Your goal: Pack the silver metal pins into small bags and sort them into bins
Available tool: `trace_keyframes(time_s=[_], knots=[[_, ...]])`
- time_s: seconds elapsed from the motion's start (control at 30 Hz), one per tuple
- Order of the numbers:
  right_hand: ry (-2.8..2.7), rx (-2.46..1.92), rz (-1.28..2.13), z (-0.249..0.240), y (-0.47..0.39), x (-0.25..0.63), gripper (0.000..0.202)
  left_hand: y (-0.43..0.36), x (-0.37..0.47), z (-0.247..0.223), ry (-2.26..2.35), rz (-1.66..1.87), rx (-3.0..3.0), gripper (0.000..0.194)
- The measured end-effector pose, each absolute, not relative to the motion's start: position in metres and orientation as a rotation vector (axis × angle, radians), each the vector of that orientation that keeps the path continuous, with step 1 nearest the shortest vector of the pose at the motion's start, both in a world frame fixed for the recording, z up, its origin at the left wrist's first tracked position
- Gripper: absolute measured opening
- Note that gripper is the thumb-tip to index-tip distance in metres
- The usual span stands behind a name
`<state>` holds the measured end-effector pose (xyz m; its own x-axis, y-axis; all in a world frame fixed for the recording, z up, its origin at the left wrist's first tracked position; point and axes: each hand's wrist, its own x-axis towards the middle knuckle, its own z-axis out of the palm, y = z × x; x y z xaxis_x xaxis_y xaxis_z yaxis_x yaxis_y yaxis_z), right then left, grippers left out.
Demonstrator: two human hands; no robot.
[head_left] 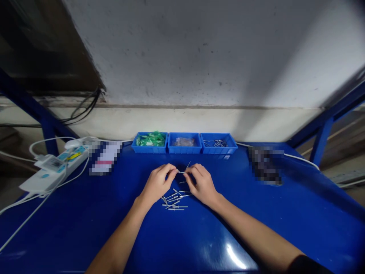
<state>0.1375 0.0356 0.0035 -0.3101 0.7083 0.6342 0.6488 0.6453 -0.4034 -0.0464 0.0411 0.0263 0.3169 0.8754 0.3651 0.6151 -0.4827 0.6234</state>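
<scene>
Between my two hands a silver blind rivet is stretched roughly level above the table. My left hand pinches its left end between thumb and fingertips. At the other end, the fingers of my right hand close on its thin pin. Another pin sticks up beside the right fingertips; whether that hand holds it I cannot tell. Below and between the hands lies a loose pile of blind rivets, pointing various ways on the blue table.
Along the wall stand three blue bins: one with green plastic packets, one with clear bags, one with loose rivets. A white power strip with cables lies left. Blurred-out items sit left and right.
</scene>
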Motion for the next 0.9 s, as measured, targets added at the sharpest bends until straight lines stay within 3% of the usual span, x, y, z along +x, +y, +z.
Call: trace_keyframes(time_s=[0.9], knots=[[-1.956, -1.060, 0.162, 0.0018, 0.0381, 0.1357, 0.012, 0.0400, -0.0435, 0.0247, 1.332, 1.070, 2.217, 0.012]])
